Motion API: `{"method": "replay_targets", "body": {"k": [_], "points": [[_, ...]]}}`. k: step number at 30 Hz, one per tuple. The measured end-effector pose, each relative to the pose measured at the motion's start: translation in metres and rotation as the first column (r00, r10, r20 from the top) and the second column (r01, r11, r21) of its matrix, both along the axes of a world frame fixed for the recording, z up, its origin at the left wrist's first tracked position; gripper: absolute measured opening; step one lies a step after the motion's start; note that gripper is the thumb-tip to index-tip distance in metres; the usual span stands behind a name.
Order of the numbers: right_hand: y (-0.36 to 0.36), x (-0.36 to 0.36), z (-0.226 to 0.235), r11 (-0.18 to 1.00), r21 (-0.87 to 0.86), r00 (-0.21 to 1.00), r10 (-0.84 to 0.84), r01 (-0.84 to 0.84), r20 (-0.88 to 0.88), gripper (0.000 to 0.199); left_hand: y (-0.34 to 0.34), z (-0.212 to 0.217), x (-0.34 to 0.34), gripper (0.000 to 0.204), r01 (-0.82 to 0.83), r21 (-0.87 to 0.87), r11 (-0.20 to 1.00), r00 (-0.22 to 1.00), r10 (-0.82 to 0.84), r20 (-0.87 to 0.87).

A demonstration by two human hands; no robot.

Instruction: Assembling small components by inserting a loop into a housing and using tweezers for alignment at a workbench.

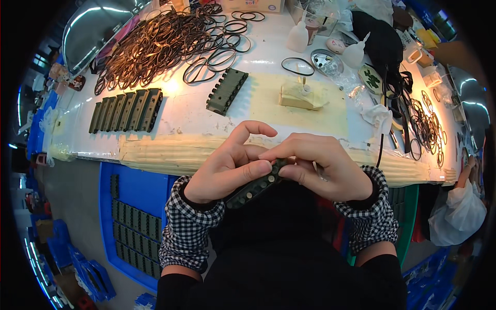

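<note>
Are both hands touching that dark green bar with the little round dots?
Touching. The head view shows the left hand and right hand both gripping the dark green bar.

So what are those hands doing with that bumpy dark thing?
A person holds a dark green ridged strip in both hands, close to their body. The left hand grips it with the thumb pressed along its side, and the right hand pinches its other end. More strips like it lie in a row on the white table, beside a big pile of black rubber rings.
</note>
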State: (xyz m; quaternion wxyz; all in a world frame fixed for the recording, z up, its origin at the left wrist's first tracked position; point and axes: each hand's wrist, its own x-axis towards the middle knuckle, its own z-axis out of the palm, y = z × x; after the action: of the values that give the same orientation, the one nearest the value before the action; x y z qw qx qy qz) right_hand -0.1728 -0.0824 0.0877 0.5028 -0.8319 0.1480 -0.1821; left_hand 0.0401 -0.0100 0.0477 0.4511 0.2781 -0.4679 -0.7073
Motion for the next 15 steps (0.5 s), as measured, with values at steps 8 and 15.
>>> {"method": "replay_targets", "body": {"k": [8, 15], "points": [[0.011, 0.001, -0.018, 0.867, 0.423, 0.951, -0.306, 0.264, 0.035, 0.014, 0.015, 0.014, 0.0, 0.031, -0.205, -0.503, 0.839, 0.733, 0.473, 0.49], [0.002, -0.005, -0.016, 0.981, 0.023, 0.98, -0.194, 0.195, -0.039, 0.017, 0.019, 0.002, -0.008, 0.031, -0.125, -0.76, 0.638, 0.484, 0.708, 0.515]]}}
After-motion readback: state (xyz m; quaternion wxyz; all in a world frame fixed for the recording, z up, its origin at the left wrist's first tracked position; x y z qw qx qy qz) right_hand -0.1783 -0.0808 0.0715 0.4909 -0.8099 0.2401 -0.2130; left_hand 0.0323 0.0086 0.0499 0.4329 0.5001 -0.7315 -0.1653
